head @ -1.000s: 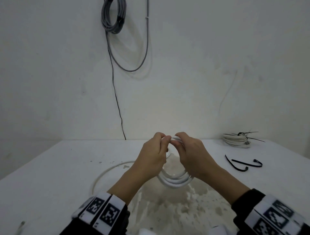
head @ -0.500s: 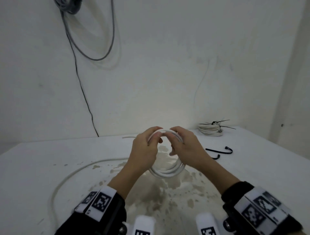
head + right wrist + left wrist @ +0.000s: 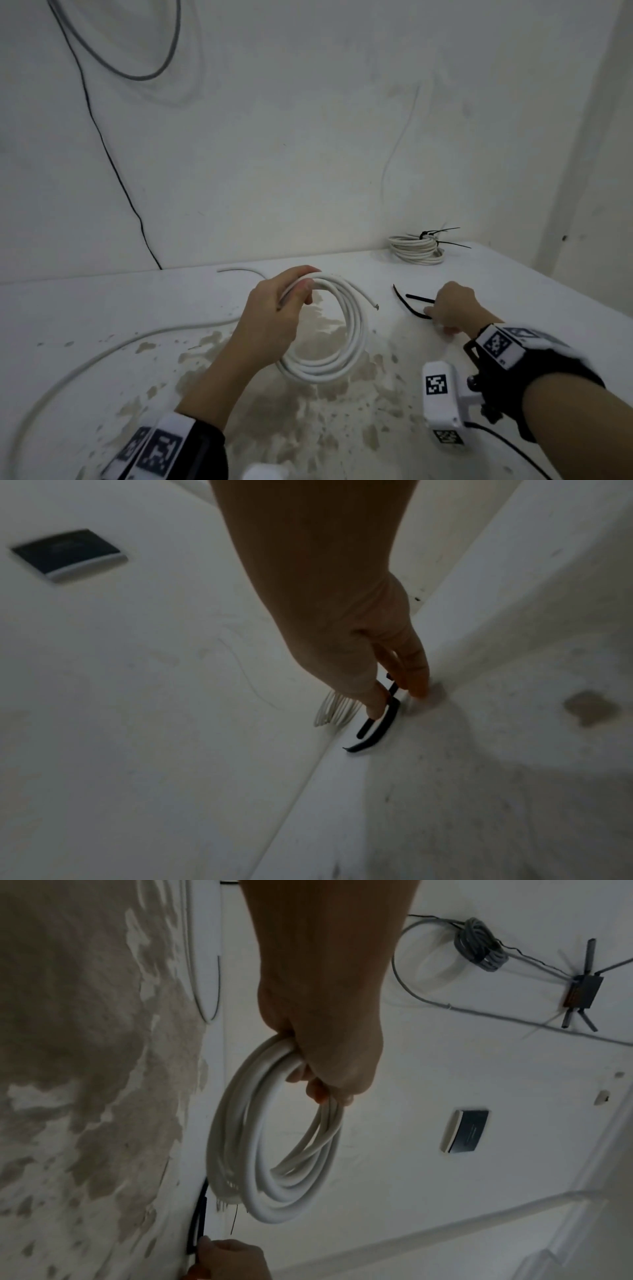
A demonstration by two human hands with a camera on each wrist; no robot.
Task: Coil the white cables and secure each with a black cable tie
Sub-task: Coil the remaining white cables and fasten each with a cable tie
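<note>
Two loose black cable ties [image 3: 412, 303] on table [image 3: 548, 308]; right hand [image 3: 454, 306] fingers extended, touching them. Left hand [image 3: 270, 320] grips springy white coil [image 3: 346, 342] held upright above table; likely unwinds unless pinched across all loops.

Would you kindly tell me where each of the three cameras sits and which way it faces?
Head: worn high, facing forward and down at the white table; both forearms show.
Left wrist: looks along the left hand gripping the coiled white cable.
Right wrist: looks along the right hand, fingers on the loose black cable ties.
Shared: head and left wrist both show the coil; all three show the ties.
</note>
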